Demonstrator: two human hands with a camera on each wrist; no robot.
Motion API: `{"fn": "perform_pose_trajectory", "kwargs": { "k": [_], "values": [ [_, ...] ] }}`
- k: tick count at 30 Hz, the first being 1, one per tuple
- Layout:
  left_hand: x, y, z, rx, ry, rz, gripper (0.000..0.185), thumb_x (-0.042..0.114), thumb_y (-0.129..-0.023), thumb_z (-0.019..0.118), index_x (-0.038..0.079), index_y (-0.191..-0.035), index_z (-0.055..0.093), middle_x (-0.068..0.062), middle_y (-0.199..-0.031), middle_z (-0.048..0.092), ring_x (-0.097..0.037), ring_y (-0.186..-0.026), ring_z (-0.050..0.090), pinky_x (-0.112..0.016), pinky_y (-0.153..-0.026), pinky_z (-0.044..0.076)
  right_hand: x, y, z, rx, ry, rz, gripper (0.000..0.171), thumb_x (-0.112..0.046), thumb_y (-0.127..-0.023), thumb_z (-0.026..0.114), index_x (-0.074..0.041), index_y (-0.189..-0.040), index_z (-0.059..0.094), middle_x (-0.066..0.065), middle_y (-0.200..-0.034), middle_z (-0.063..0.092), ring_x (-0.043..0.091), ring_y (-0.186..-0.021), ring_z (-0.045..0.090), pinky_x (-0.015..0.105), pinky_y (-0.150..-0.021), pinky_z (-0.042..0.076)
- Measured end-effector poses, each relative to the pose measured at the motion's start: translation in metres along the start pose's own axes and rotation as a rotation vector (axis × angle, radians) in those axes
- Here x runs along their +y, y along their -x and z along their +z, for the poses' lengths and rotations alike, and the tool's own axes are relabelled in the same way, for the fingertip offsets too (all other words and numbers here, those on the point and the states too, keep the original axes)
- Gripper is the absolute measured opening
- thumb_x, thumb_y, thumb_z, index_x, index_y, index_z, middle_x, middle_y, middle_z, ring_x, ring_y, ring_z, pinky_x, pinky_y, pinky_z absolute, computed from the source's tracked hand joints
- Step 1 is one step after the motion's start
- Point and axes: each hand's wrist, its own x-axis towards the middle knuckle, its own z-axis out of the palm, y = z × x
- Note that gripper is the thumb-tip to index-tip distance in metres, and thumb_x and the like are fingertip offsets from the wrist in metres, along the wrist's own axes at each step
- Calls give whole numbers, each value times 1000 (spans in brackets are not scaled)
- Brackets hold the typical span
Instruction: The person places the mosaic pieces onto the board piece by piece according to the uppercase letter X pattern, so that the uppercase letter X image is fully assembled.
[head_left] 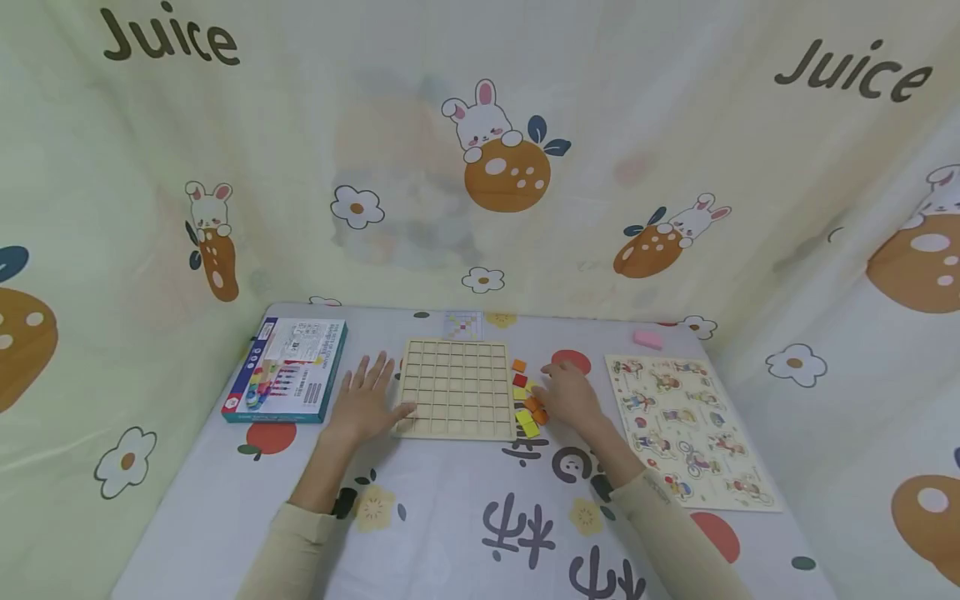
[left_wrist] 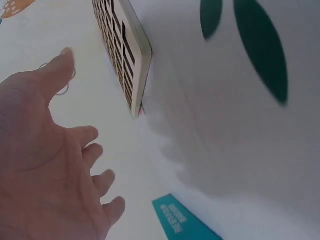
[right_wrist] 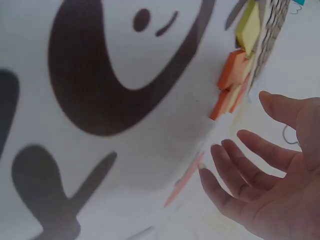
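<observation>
A wooden grid board (head_left: 455, 392) lies flat on the table with its squares bare. At its left side my left hand (head_left: 363, 408) is spread with the palm down, the thumb reaching over the board's left edge. Small square tiles lie loosely along the right edge: an orange tile (head_left: 519, 365), a red tile (head_left: 520, 380), a yellow tile (head_left: 527, 423) and several more. Just right of them hovers my right hand (head_left: 567, 396), its fingers loosely bent. In the right wrist view, nothing is between those fingers, and orange tiles (right_wrist: 233, 70) sit beyond the thumb.
A boxed set (head_left: 285, 371) lies to the left. On the right is a wooden board with printed figures (head_left: 686, 433), and a pink block (head_left: 648, 339) sits behind it. A small patterned card (head_left: 462, 325) lies behind the grid board. Patterned curtains (head_left: 420, 167) enclose the table.
</observation>
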Motion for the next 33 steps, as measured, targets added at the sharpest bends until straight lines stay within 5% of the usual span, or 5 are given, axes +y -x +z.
{"fn": "perform_pose_trajectory", "kwargs": {
  "k": [12,22,28,33],
  "values": [
    [-3,-4,16,-64,63,71,106,57,-88,75,2,-165,25,-17,-172,20,-45,-158,11,-65,-127,10,-3,-13,12,-10,-84,60,45,-19,-89,82,-10,-131,68,8,-105,71,23,-85,63,33,-72,56],
    [12,1,9,-147,41,68,108,54,-86,81,3,-164,27,-17,-172,23,-43,-158,14,-62,-128,14,-5,-19,12,17,-93,39,44,-8,-87,80,-10,-129,69,6,-102,72,23,-85,64,35,-74,59],
    [13,2,11,-156,25,61,111,57,-82,83,4,-163,31,-15,-172,25,-42,-159,16,-61,-128,17,-6,-22,7,17,-215,59,40,0,-87,76,-8,-126,69,7,-100,70,24,-82,63,30,-65,57],
    [10,1,15,-168,20,54,103,58,-88,77,4,-163,31,-14,-172,24,-42,-158,16,-62,-127,17,-2,-23,3,-14,-295,81,41,-1,-86,77,-7,-126,71,9,-102,70,23,-79,65,29,-62,57]
  ]
}}
